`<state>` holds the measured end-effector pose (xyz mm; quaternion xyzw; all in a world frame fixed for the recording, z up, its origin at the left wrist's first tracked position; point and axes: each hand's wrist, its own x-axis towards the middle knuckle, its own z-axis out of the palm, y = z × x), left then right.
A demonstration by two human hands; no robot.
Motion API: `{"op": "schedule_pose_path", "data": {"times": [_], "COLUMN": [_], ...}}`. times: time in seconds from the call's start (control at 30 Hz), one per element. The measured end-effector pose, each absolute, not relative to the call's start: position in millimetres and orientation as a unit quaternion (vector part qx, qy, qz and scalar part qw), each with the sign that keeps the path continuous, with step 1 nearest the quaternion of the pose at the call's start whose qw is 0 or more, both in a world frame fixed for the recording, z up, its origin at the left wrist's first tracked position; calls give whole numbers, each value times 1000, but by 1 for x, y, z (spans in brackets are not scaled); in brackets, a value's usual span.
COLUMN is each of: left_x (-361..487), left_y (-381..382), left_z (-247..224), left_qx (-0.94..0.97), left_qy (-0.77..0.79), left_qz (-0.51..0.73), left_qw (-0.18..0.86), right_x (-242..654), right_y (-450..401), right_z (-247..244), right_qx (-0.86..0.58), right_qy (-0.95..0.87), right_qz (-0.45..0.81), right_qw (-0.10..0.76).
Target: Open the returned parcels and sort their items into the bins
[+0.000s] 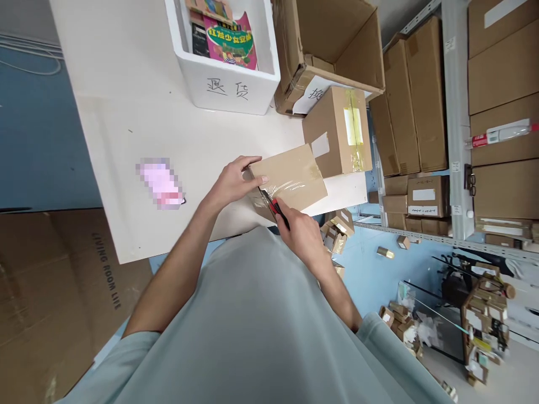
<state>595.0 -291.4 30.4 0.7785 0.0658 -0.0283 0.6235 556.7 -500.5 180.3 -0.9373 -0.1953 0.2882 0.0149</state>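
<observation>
A small brown cardboard box (pixel 295 171) with clear tape across it lies at the near edge of the white table. My left hand (pixel 236 180) grips its left end, the thumb on top and the fingers over the far corner. Closed around a black and red box cutter (pixel 275 207), my right hand (pixel 304 234) is at the near left edge of the box. The cutter's tip touches the taped edge by my left thumb; how deep the blade sits I cannot tell.
A blurred pink phone-like object (pixel 160 183) lies on the white table (pixel 109 140). Behind stand a white foam box (pixel 231 90) holding colourful packets, an open carton (pixel 337 33) and a taped carton (pixel 337 129). Shelves of cartons (pixel 421 101) rise at the right.
</observation>
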Motion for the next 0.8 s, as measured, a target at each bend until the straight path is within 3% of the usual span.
{"op": "schedule_pose_path", "data": {"times": [0.53,0.8], "left_x": [585,580], "left_y": [-302,-308], "left_z": [34,34], "left_qx": [776,760], "left_qy": [90,106], "left_qz": [5,3], "left_qw": [624,642], "right_x": [538,530], "right_y": [-473,-492], "right_z": [205,217], "right_qx": [-915,-904], "right_qy": [-167,-189], "right_qz": [324,349], "right_qw": [-171,-159]}}
